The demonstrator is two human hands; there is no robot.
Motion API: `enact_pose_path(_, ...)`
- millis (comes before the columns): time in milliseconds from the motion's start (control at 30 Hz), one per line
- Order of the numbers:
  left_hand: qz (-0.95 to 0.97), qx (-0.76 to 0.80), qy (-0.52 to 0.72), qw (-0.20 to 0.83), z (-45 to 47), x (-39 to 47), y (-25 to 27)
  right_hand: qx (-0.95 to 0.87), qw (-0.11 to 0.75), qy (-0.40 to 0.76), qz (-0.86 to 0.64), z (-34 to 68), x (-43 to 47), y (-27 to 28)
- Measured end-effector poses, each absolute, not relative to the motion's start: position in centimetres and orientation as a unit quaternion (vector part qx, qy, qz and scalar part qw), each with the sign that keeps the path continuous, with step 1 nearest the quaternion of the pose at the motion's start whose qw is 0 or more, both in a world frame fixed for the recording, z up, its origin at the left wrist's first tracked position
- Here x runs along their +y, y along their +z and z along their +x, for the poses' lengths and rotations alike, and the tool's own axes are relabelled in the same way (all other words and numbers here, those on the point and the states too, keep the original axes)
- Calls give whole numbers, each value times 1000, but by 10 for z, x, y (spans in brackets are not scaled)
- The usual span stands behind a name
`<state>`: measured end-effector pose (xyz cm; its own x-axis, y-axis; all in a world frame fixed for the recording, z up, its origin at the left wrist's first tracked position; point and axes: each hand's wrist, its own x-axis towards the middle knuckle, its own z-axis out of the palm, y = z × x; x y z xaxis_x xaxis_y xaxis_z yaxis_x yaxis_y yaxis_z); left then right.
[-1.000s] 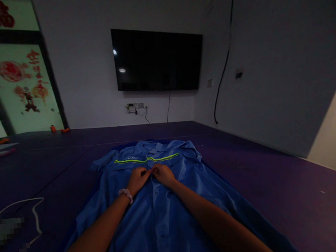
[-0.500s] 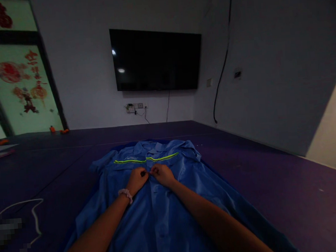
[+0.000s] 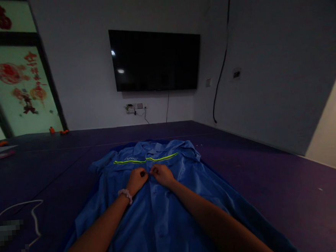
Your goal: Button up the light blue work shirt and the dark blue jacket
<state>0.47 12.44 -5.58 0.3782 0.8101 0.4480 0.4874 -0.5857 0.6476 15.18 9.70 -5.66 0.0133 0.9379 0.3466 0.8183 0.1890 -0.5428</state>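
A blue work shirt (image 3: 134,220) with yellow-green chest stripes lies spread out face up, its collar pointing away from me. My left hand (image 3: 137,178) is closed in a pinch on the front placket just below the stripes. A pink scrunchie (image 3: 125,196) circles that wrist. Right beside it, my right hand (image 3: 162,175) pinches the placket from the other side, fingertips almost meeting the left ones. Any button between the fingers is too small to make out. Lower down, the placket runs toward me.
The shirt lies on a purple floor (image 3: 246,174). A white cable (image 3: 34,216) curves at the left by a blurred object. Ahead, a television (image 3: 156,59) hangs on the wall above sockets (image 3: 139,105). Small orange things (image 3: 64,132) sit by the glass door (image 3: 18,86).
Both hands stay at the same spot on the placket, with only slight finger movement. The view has shifted very slightly.
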Motion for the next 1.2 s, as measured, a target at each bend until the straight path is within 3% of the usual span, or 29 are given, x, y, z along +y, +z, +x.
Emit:
enact_pose_path(467, 792, 392, 379, 273, 3, 125, -53, -702, 326, 86, -627, 152, 97, -58)
enact_pose_path(1200, 761, 435, 381, 293, 8, 126, -54, -714, 306, 63, -627, 151, 95, -57)
